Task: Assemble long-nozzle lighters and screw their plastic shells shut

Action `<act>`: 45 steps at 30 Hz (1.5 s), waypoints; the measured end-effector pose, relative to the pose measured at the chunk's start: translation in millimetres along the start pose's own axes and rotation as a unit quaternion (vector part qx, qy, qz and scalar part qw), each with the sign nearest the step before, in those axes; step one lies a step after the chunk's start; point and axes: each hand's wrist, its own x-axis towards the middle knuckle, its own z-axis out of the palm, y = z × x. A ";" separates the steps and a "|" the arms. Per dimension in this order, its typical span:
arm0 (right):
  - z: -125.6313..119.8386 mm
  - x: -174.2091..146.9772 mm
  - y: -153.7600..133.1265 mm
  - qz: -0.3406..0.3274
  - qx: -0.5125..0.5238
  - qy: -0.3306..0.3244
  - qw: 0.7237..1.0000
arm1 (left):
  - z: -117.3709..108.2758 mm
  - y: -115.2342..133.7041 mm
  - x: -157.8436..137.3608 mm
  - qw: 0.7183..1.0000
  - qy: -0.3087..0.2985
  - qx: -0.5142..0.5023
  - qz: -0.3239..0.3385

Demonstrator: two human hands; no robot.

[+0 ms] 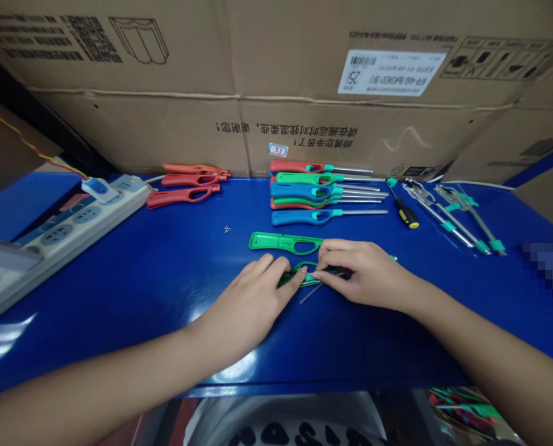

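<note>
A green lighter body half (299, 266) lies on the blue table between my hands, with a teal trigger piece (310, 278) in its opening. My left hand (258, 297) presses and grips the body half from the left, its thumb close to the trigger piece. From the right, my right hand (360, 272) pinches at the trigger area with closed fingers, which hide much of it. A thin rod or wire (310, 293) sticks out below the fingers. Just beyond, another green shell half (276, 241) lies hollow side up, its right end beside my right fingers.
Several assembled long-nosed lighters (304, 217) lie in a stack at the back. Red shells (178, 197), small screws (227, 229), a screwdriver (404, 210) and metal tube assemblies (444, 223) lie around. A power strip (85, 217) stands left; cardboard (165, 130) walls the back.
</note>
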 end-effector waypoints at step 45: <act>-72.5 -30.4 138.0 0.302 -0.184 0.429 0.831 | 2.5 -11.5 0.8 0.988 0.056 -0.145 -0.010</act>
